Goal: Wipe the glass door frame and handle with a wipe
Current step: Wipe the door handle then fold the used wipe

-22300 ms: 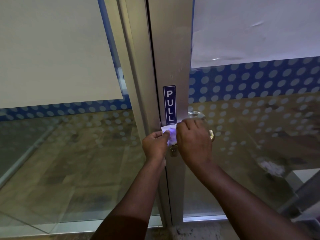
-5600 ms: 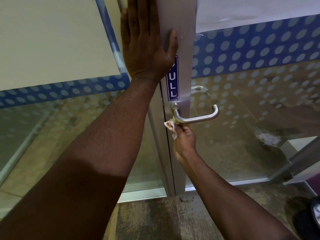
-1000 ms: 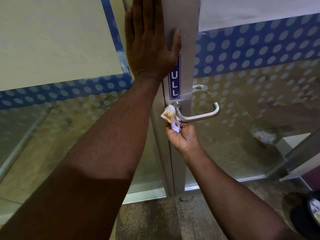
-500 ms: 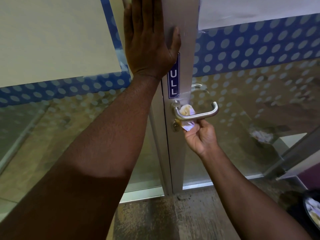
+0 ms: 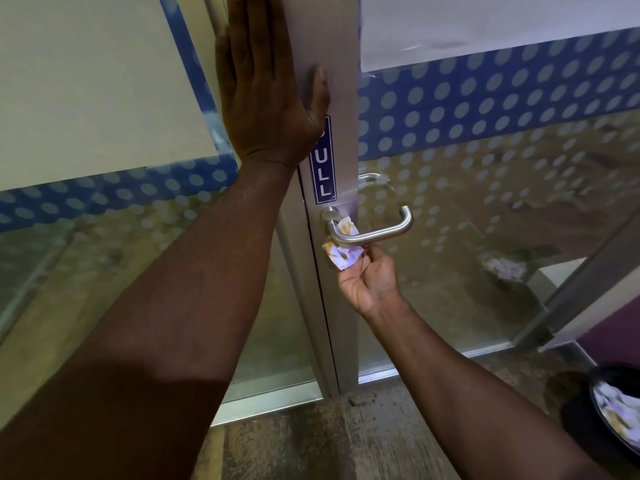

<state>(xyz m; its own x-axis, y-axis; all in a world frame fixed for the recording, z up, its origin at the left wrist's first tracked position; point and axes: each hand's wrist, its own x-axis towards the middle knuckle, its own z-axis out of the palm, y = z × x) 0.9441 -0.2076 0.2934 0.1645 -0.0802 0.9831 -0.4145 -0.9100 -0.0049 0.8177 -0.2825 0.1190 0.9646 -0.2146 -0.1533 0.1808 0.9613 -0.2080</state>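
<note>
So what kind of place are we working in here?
Probably an office or shop entrance: an aluminium door frame with a blue PULL sign, a lever handle, and glass panels with a dotted blue band. The right hand holds the wipe.

Looks like an office or some commercial building, not a home. You've got a metal-framed glass door (image 5: 341,81) with a blue PULL sticker (image 5: 323,174) on the frame and a plain steel lever handle (image 5: 374,230), standard shopfront hardware. The glass panels (image 5: 485,220) on both sides carry a blue band with frosted dots (image 5: 485,109), the privacy film you see on meeting rooms, plus big white sheets (image 5: 485,26) covering the upper part. Floor (image 5: 311,441) is worn and speckled, and a black bin (image 5: 613,414) with crumpled paper sits at the lower right.
</note>
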